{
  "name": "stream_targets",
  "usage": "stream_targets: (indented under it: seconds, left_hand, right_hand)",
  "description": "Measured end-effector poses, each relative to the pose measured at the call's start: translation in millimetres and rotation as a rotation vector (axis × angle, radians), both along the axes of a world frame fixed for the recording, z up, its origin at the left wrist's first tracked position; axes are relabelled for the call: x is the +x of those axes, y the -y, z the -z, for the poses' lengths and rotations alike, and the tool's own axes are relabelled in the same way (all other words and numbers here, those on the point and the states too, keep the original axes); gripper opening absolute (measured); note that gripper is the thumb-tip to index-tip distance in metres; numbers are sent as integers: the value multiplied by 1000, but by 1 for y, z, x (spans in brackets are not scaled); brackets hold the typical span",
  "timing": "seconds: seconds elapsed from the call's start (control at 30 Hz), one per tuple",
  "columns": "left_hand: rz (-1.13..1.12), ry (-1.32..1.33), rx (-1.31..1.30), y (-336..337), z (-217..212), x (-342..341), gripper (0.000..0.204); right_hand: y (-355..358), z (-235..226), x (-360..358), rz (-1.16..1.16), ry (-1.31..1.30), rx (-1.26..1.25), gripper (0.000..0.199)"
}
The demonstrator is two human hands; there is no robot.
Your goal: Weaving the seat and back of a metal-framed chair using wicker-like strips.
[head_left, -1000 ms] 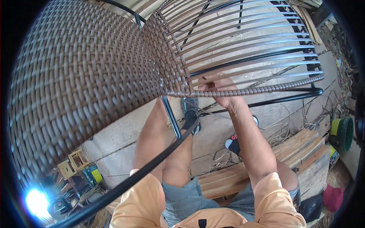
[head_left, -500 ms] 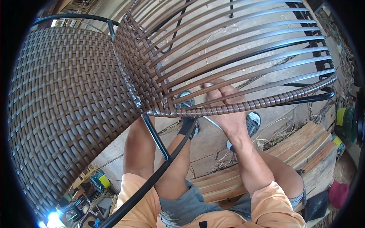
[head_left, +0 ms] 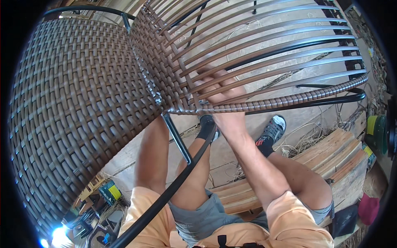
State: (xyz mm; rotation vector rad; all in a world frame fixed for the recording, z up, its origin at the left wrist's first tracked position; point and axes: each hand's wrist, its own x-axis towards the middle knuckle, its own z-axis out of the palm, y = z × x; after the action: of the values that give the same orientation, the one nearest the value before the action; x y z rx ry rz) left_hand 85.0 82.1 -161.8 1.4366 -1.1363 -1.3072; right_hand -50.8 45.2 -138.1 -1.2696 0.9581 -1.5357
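A brown woven chair in synthetic rattan fills the upper left, with a finished woven panel [head_left: 82, 87] on the left. To its right, long brown strands [head_left: 264, 53] run across an open section to a wrapped rim [head_left: 285, 102]. My right hand [head_left: 223, 87] is beneath these strands, close to the edge of the weave, seen through the gaps. Its fingers are curled and partly covered, so what they hold cannot be made out. My left forearm [head_left: 152, 153] rises behind the woven panel, which hides the left hand. A dark metal frame bar [head_left: 175, 182] crosses before my body.
A slatted wooden bench [head_left: 326, 155] is at the lower right, with straw-like scraps beside it. Green-and-yellow containers [head_left: 111, 192] stand at lower left and far right. A bright light [head_left: 60, 236] shines at the lower left. My sandalled feet [head_left: 275, 128] rest on the floor.
My right hand has moved left and farther up beneath the strands, toward the woven edge. The chair's nearer edge sits slightly higher in view. My right foot shows more fully.
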Motion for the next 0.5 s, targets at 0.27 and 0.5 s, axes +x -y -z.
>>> stream_targets:
  seconds: [0.27,0.5]
  left_hand:
    - [17,-462,152,-4,-6,-8,40]
    - [48,-683,155,-13,4,-2,53]
  right_hand:
    - [-65,-8,-22,-131,932,425,24]
    - [-57,73,26,-312,987,582,21]
